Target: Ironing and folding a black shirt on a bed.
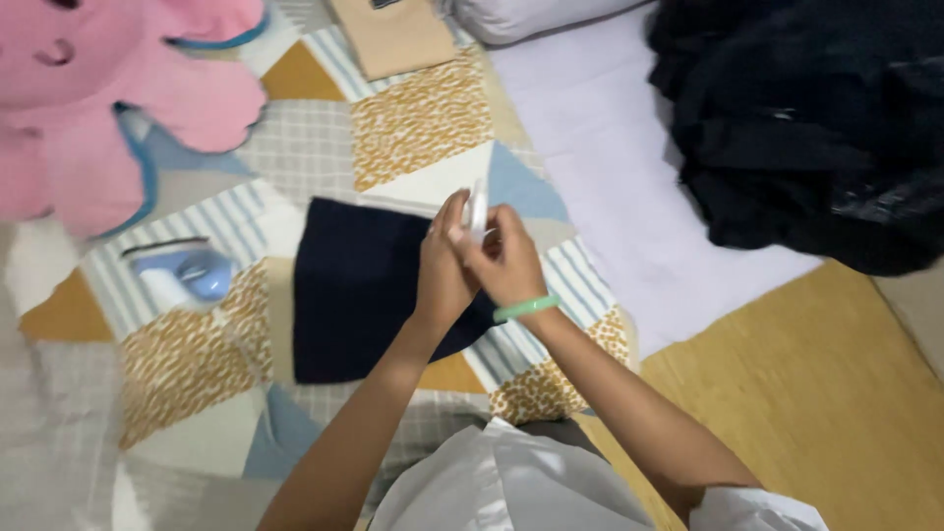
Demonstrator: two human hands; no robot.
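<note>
Scanning left to right: pink plush top left on the patchwork quilt, then a small blue-and-white iron sitting on the quilt, its cord hard to trace in the blur. Next, a folded navy cloth lies flat mid-quilt, iron near its left edge but apart from it. Above the cloth's right side both hands meet: left hand and right hand, green band on the right wrist, pinch a small white item between them. Grip state: both sets of fingers closed around that item, tips touching or nearly so; which hand carries the load I can't tell, and what the item is stays too blurred to call. It's held upright, just over the cloth, not resting on it. Further right: white sheet, dark clothes pile on it, yellow mat bottom right. Tan folded piece at top centre. Risks, as I judge them: the item is small and held only by fingertips, so a slip drops it onto the cloth or into the quilt pattern, where white on white patches is hard to spot. If the iron is hot, a left forearm swinging back could brush it, or it could scorch the quilt.
</note>
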